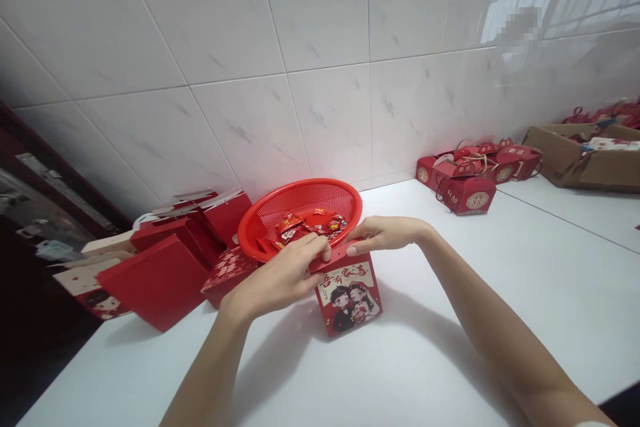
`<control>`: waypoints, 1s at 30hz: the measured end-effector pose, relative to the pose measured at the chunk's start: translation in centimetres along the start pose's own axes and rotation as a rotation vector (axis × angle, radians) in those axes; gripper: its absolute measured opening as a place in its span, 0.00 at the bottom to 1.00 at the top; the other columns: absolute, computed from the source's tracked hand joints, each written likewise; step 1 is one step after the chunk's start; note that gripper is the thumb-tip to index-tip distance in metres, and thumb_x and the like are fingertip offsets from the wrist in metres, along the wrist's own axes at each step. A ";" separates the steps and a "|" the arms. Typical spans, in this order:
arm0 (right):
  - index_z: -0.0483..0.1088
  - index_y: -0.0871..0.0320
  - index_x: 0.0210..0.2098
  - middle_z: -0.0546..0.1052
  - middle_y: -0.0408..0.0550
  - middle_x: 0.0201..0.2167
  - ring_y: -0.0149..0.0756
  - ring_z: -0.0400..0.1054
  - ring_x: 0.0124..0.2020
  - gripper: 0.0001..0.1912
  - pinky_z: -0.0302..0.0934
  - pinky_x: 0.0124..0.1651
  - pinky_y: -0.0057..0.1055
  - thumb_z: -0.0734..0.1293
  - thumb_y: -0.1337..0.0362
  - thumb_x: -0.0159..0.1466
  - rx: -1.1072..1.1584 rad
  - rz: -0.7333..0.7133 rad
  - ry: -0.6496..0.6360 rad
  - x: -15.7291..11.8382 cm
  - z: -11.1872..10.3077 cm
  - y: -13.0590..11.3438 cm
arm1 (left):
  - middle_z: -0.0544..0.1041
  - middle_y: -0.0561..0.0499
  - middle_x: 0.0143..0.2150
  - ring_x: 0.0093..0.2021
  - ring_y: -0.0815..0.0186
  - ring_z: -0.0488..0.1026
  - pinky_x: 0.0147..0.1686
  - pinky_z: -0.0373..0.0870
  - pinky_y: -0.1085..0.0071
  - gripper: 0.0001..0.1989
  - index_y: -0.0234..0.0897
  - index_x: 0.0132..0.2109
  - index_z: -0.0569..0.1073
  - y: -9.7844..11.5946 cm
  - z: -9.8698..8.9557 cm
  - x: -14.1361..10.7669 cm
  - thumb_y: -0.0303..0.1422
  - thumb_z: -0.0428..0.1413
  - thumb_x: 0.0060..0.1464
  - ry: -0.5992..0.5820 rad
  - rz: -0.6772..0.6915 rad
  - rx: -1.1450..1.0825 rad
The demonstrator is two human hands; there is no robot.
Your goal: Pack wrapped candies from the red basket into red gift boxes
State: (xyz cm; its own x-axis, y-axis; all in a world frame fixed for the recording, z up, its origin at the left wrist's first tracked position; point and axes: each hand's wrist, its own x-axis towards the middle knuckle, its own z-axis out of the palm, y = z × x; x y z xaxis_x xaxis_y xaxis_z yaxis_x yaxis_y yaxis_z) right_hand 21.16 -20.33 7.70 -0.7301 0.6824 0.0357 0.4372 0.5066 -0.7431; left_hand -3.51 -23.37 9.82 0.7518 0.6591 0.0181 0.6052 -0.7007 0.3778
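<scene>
A red gift box (349,300) with a cartoon wedding couple on its front stands upright on the white table. At the left end of its folded top edge, my left hand (295,267) pinches the card between thumb and curled fingers. The right end of that same edge is gripped by my right hand (383,235), thumb in front and fingers behind. Just behind the box sits a red plastic basket (345,195) holding several wrapped candies (290,223). The back of the box is hidden from me.
Left of the basket stand several red gift bags or boxes (155,273) and a patterned red box (227,273). Small red boxes with handles (467,193) are grouped at the right, beside a cardboard carton (585,167). A tiled wall (330,107) borders the table's (500,267) back.
</scene>
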 end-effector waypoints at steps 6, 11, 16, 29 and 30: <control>0.76 0.59 0.51 0.80 0.47 0.39 0.34 0.70 0.37 0.22 0.64 0.40 0.29 0.66 0.49 0.67 -0.025 0.048 -0.034 -0.6 0.0 -0.4 | 0.71 0.51 0.38 0.36 0.63 0.66 0.35 0.62 0.68 0.02 0.39 0.37 0.63 0.0 0.1 0.2 0.29 0.49 0.60 0.003 0.002 -0.043; 0.72 0.59 0.55 0.79 0.52 0.49 0.37 0.73 0.44 0.22 0.67 0.45 0.32 0.68 0.54 0.65 0.045 -0.008 -0.060 -1.5 0.5 0.4 | 0.71 0.52 0.37 0.36 0.63 0.66 0.36 0.62 0.67 0.02 0.39 0.36 0.63 -0.4 0.3 0.4 0.27 0.49 0.58 0.018 0.014 -0.052; 0.75 0.64 0.47 0.80 0.53 0.41 0.38 0.73 0.40 0.18 0.68 0.45 0.36 0.65 0.56 0.66 0.249 -0.035 0.209 -1.3 3.0 2.5 | 0.72 0.52 0.38 0.38 0.63 0.68 0.38 0.63 0.67 0.04 0.39 0.36 0.64 -0.7 0.4 0.5 0.27 0.50 0.59 0.043 -0.009 -0.055; 0.75 0.62 0.46 0.78 0.54 0.45 0.41 0.72 0.45 0.22 0.66 0.50 0.38 0.63 0.49 0.68 0.425 -0.100 0.404 -0.9 5.6 2.8 | 0.77 0.51 0.41 0.43 0.60 0.72 0.44 0.66 0.65 0.03 0.39 0.39 0.71 -0.9 0.5 0.7 0.28 0.52 0.59 0.089 -0.024 -0.075; 0.75 0.62 0.45 0.79 0.53 0.43 0.41 0.72 0.45 0.22 0.66 0.49 0.37 0.62 0.48 0.69 0.432 -0.092 0.426 -0.8 5.8 2.9 | 0.77 0.51 0.41 0.43 0.60 0.72 0.43 0.66 0.65 0.03 0.39 0.39 0.71 -1.0 0.5 0.7 0.29 0.52 0.59 0.090 -0.022 -0.078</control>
State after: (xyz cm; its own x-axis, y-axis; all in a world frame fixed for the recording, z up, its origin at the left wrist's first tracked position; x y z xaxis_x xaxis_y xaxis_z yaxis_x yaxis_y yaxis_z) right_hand 20.04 -22.44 1.63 -0.4418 0.8418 0.3101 0.0645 0.3745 -0.9250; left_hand -3.44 -22.37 9.01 0.7101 0.6982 0.0904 0.5963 -0.6647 0.4502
